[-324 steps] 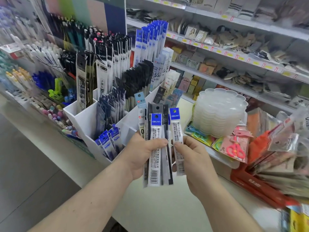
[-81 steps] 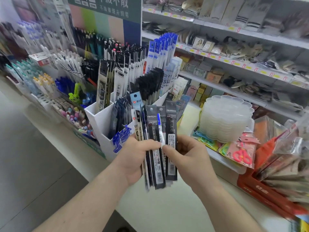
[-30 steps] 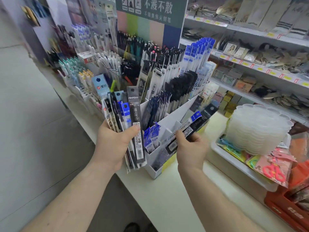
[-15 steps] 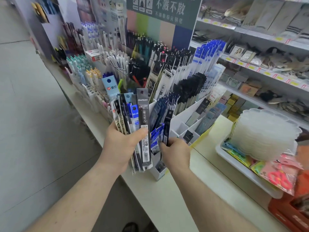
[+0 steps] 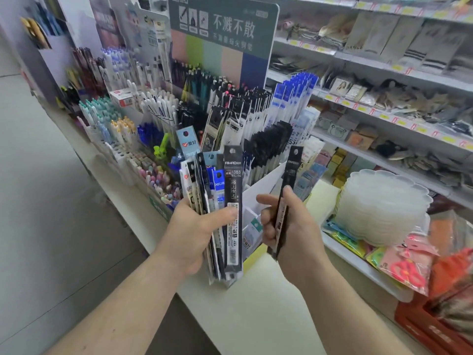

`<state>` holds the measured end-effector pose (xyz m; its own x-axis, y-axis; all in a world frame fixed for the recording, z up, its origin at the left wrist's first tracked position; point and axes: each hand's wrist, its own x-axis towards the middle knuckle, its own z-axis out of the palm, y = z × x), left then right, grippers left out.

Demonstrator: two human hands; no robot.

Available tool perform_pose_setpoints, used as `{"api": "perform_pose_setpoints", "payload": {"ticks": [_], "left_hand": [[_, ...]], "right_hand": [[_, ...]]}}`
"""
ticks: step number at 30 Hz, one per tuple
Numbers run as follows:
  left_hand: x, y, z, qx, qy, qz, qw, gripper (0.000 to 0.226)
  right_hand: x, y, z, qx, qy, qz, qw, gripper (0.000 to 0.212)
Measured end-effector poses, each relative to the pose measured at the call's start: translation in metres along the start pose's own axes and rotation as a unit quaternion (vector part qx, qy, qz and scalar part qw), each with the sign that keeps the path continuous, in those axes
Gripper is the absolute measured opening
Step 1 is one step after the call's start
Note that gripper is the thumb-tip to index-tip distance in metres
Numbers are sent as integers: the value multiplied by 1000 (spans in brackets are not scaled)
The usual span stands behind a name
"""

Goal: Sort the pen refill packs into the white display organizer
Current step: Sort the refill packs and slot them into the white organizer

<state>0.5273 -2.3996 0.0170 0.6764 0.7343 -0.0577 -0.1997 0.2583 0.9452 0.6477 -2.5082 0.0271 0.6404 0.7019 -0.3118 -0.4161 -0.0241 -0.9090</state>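
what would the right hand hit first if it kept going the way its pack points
Probably the white organizer. The right hand holds a black pack aimed up and away, and its top overlaps the organizer's right wall and the packs standing behind it. Depth is unclear from one view, so it might pass just right of that wall.

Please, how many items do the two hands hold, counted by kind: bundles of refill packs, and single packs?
Bundle of refill packs: 1, in the left hand
Single black pack: 1, in the right hand
Total: 2

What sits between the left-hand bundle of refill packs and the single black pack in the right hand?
In the head view, the white display organizer shows in the gap between bundle and black pack, behind both.
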Motion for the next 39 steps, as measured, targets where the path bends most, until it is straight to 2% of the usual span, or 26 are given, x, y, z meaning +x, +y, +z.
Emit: {"api": "perform_pose_setpoints", "payload": {"ticks": [2,6,9,12,15,17,20,24,27,29,32,34,39], "left_hand": [[1,-1,7,-4,-18,-14,1000,44],[2,-7,26,0,-40,-42,998,38],[5,-10,34,-13,-41,-77,996,45],[9,-9,36,-12,-65,-100,993,47],[11,-11,42,18,-80,-90,993,47],[13,-13,46,47,-80,-81,992,44],[16,-16,52,78,-63,-73,992,39],[17,-20,59,141,-9,-15,990,42],[12,-25,65,177,3,20,984,39],[7,-27,68,173,-7,24,985,36],[5,-26,68,152,-29,15,988,36],[7,-28,65,142,-38,-1,989,48],[13,-36,59,101,-1,-32,994,48]], "right_hand": [[-11,-7,-5,-28,-32,-29,999,40],[-19,-8,-6,-175,-55,-159,970,14],[-19,-10,-13,-175,-46,-189,965,7],[-20,-14,-21,-136,-25,-153,978,9],[-20,-17,-29,-83,-14,-83,993,4],[-22,-19,-31,-78,-9,-65,995,4],[-23,-22,-32,-97,7,-63,993,11],[-19,-19,-33,-82,79,-90,989,36],[-14,-13,-30,-86,140,-120,979,32],[-13,-10,-27,-82,151,-112,979,34],[-14,-13,-25,-16,111,-46,993,27],[-16,-17,-25,53,75,11,996,21],[-15,-23,-34,152,21,74,985,53]]}}
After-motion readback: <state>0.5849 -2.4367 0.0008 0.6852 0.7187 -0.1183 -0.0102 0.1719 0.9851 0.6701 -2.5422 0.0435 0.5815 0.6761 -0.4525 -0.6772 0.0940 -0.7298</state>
